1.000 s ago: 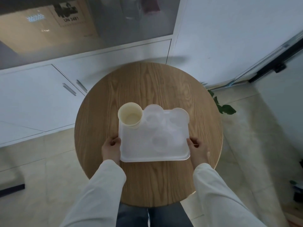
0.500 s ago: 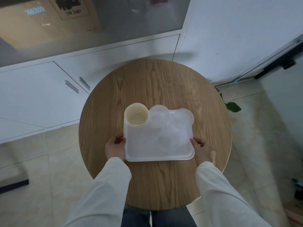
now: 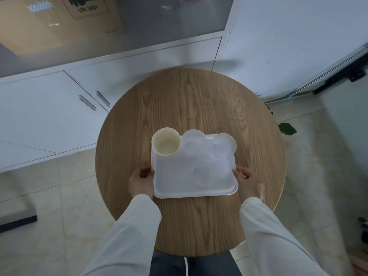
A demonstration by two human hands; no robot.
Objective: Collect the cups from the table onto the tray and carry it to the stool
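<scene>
A white rectangular tray (image 3: 175, 186) is above the round wooden table (image 3: 199, 100), whether resting or lifted I cannot tell. A cream cup (image 3: 166, 143) stands upright at its far left corner. Three clear cups sit on it too: one (image 3: 192, 143) beside the cream cup, one (image 3: 221, 146) at the far right, one (image 3: 203, 173) nearer me. My left hand (image 3: 141, 181) grips the tray's left edge. My right hand (image 3: 249, 181) grips the right edge.
White cabinets (image 3: 49, 116) with metal handles stand behind and left of the table. A green plant leaf (image 3: 286, 128) shows past the table's right rim. A dark bar (image 3: 18, 223) lies on the tiled floor at left.
The view has shifted, so table and tray sit further right and slightly lower in frame. Both hands stay on the tray's edges, and the cups keep their places.
</scene>
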